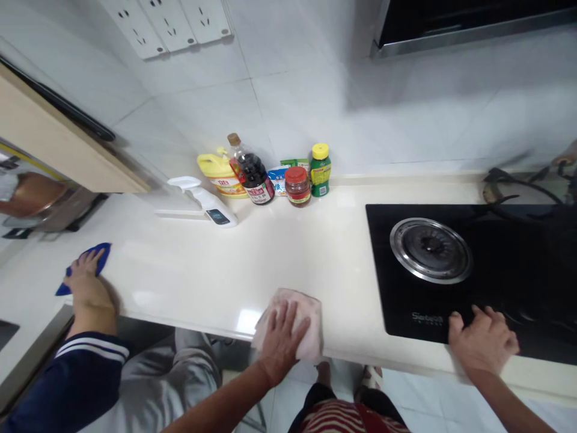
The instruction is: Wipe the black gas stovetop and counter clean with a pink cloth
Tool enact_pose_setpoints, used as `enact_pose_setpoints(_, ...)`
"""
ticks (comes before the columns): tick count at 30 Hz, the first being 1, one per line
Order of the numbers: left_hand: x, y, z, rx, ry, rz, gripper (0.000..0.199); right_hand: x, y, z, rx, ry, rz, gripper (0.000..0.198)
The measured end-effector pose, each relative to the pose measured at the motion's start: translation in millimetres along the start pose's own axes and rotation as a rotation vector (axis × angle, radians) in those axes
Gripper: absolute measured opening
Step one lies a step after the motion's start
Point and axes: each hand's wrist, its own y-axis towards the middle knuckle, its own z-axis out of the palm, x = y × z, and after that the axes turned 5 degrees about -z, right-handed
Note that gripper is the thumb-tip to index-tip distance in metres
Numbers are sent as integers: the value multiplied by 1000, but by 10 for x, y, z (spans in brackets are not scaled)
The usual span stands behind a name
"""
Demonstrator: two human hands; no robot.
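Note:
My left hand [283,340] lies flat, fingers spread, on a pale pink cloth [311,313] at the front edge of the white counter [193,258]. Part of the cloth hangs over that edge. On the right, my right hand [484,340] rests at the front edge of the black gas cooktop [505,258]. Its thumb is apart and its fingers are loosely bent, with nothing in them. A round burner [431,249] is set in the cooktop beyond this hand.
At left, another person's hand [83,273] presses a blue cloth [103,258] on the counter. Along the wall stand a white spray bottle [211,204], yellow jug [216,168], soy sauce bottle [252,171], red-lidded jar [297,187] and green bottle [320,171]. A range hood [473,36] overhangs.

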Motion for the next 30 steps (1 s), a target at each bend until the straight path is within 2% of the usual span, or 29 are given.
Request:
enact_pose_setpoints(7, -1155, 356, 25, -69, -57, 130, 74, -23, -16, 50, -26, 70, -21, 63)
enact_pose_setpoints(12, -1750, 600, 80, -108, -79, 150, 73, 79, 16, -25, 14, 112, -9, 57)
enact_pose_setpoints(14, -1853, 660, 110, -122, -81, 132, 70, 118, 34, -48, 39, 143, 3, 55)
enact_pose_setpoints(16, -1856, 676, 122, -133, -76, 123, 70, 140, 53, -55, 60, 174, 17, 54)
enact_pose_setpoints(21, -1623, 549, 45, -161, -25, 96, 74, 20, 124, -131, 193, 289, 10, 51)
enact_pose_setpoints(23, -1557, 493, 4, -186, 0, 59, 70, -142, 130, -233, 237, 407, -15, 47)
enact_pose_setpoints(26, -1601, 481, -22, -218, 23, 26, 74, -491, 27, -449, 190, 583, -8, 41)
enact_pose_setpoints(30, -1961, 625, -20, -221, 26, 134, 72, -943, -370, -728, 128, 660, -24, 32)
